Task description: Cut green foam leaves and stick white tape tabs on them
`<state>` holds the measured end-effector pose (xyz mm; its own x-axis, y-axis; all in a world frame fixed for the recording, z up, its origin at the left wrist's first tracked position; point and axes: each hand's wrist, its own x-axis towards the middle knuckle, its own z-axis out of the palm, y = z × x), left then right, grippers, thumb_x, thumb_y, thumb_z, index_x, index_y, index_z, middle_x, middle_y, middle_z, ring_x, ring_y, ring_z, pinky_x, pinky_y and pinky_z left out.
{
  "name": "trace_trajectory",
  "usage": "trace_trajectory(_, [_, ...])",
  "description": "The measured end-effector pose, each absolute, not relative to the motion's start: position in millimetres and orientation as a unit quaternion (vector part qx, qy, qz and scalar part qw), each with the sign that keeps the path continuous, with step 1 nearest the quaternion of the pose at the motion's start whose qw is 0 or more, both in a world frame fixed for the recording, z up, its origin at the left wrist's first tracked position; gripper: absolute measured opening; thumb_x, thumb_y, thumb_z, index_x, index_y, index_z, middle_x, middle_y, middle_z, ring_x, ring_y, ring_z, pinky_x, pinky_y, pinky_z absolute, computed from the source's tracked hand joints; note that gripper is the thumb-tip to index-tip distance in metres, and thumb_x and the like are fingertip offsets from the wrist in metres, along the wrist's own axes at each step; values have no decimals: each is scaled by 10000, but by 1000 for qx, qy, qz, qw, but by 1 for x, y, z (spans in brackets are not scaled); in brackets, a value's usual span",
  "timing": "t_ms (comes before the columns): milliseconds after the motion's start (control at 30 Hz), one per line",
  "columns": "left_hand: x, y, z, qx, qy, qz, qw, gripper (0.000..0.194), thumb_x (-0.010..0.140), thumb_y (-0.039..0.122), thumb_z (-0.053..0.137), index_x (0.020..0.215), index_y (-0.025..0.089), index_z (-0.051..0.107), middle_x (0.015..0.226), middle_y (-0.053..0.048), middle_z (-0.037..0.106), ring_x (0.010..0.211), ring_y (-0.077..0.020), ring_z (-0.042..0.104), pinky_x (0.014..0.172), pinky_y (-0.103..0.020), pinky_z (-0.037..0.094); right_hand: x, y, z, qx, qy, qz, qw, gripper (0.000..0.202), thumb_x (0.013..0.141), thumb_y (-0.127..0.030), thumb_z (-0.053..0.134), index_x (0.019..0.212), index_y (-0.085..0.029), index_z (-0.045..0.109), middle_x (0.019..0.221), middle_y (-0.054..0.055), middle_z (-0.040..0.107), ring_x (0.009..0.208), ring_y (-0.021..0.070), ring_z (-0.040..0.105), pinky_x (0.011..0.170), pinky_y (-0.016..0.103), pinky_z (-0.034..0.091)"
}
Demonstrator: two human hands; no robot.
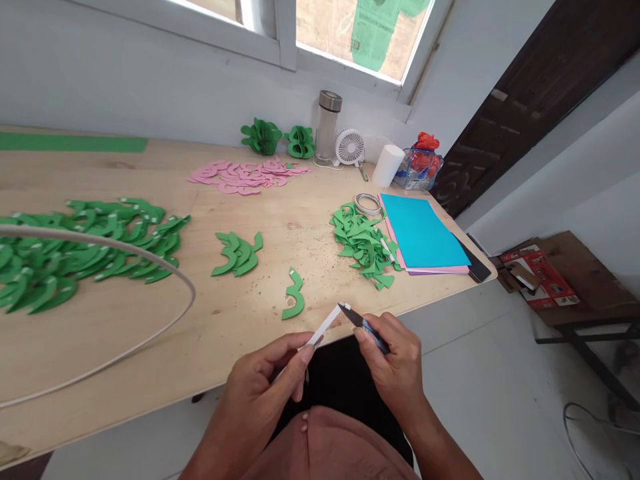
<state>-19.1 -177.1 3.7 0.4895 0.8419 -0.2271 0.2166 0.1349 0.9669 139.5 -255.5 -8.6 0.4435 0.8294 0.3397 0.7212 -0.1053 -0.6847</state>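
Note:
My left hand (pixel 273 377) pinches a narrow strip of white tape (pixel 324 325) between thumb and fingers, near the table's front edge. My right hand (pixel 393 353) grips a slim tool with a dark pointed blade (pixel 354 316) and a blue-marked handle; whether it is a knife or closed scissors I cannot tell. A small white bit sits at its tip, beside the strip's far end. Just beyond lies one wavy green cutout (pixel 294 295) with a white patch on its upper end. A few similar green cutouts (pixel 237 255) overlap further left.
Many white-tabbed green cutouts (pixel 100 243) cover the left, behind a pale curved cable (pixel 150 257). Pink cutouts (pixel 245 177) lie at the back. To the right are green scraps (pixel 363 243), a tape roll (pixel 368 204) and blue sheets (pixel 425 230). A bottle (pixel 327 127) and fan (pixel 349 147) stand behind.

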Motion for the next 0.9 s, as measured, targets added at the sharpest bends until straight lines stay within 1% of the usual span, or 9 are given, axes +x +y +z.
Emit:
trace_trajectory(133, [-22, -178, 1, 596, 442, 248, 623, 229, 768, 340, 588, 892, 194, 712, 427, 68, 429, 459, -109, 396, 523, -219, 339, 146, -256, -10, -754, -521, -8, 400, 192, 876, -253, 521, 854, -144, 677, 622, 10, 498, 556, 125, 457, 539, 248, 349])
trace_trajectory(200, [-22, -178, 1, 582, 445, 253, 632, 238, 771, 345, 587, 907, 189, 706, 427, 66, 441, 464, -110, 394, 524, -219, 339, 150, -256, -10, -756, -512, -12, 406, 177, 867, -260, 532, 860, -142, 664, 627, 4, 489, 560, 123, 452, 537, 243, 353])
trace_trajectory(367, [-19, -178, 5, 557, 426, 284, 654, 244, 777, 329, 589, 938, 181, 698, 450, 58, 475, 485, -109, 422, 537, -211, 355, 149, -252, -8, -737, -501, 104, 442, 175, 835, -306, 567, 884, -162, 653, 675, 0, 529, 593, 122, 486, 531, 229, 378])
trace_trajectory(567, [-20, -174, -4, 578, 393, 292, 652, 245, 790, 327, 592, 959, 185, 699, 458, 59, 476, 470, -102, 445, 535, -210, 382, 143, -250, -5, -711, -484, 191, 473, 203, 840, -331, 553, 892, -170, 666, 736, 18, 600, 668, 141, 534, 591, 243, 404])
trace_trajectory(700, [-24, -169, -16, 611, 356, 286, 647, 273, 808, 346, 582, 1002, 184, 685, 461, 59, 496, 451, -97, 452, 497, -202, 372, 141, -251, -3, -706, -475, 214, 480, 209, 842, -336, 550, 885, -170, 669, 758, 25, 614, 690, 147, 545, 612, 249, 410])
trace_trajectory(900, [-24, -168, -19, 655, 337, 268, 620, 261, 833, 334, 548, 1014, 200, 680, 477, 62, 494, 479, -95, 465, 506, -193, 365, 139, -250, 2, -688, -487, 234, 485, 210, 842, -336, 554, 877, -164, 668, 769, 27, 626, 687, 142, 548, 613, 247, 407])
